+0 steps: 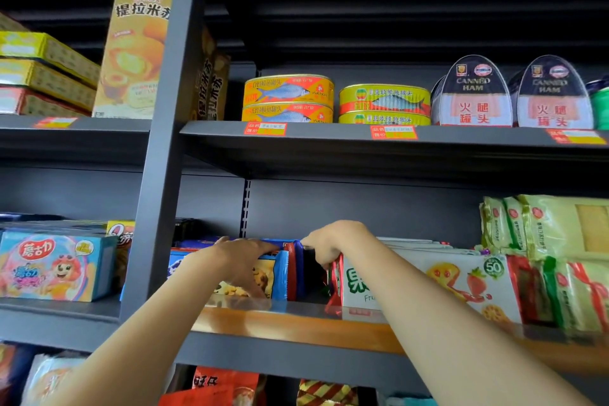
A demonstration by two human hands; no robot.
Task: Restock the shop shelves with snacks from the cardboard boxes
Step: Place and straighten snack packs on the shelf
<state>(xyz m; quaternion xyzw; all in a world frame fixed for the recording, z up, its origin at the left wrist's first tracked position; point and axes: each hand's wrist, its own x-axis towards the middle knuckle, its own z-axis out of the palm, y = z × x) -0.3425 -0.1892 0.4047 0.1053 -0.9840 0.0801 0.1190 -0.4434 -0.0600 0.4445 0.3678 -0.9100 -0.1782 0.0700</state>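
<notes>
On the middle shelf (pixel 296 310) stands a row of blue cookie packets (pixel 276 273). My left hand (pixel 240 260) lies over the front packet, fingers on its top edge and thumb down its face. My right hand (pixel 333 242) pinches the top edge of a blue and red packet (pixel 298 245) just right of the row. A narrow dark gap sits between these packets and the white fruit-snack packs (pixel 428 277). No cardboard box is in view.
Fish cans (pixel 288 99) and canned ham (pixel 474 92) stand on the shelf above. A blue cartoon box (pixel 56 265) sits left of the grey upright post (pixel 164 142). Green-yellow bags (pixel 543 241) crowd the right. More snack bags lie on the shelf below.
</notes>
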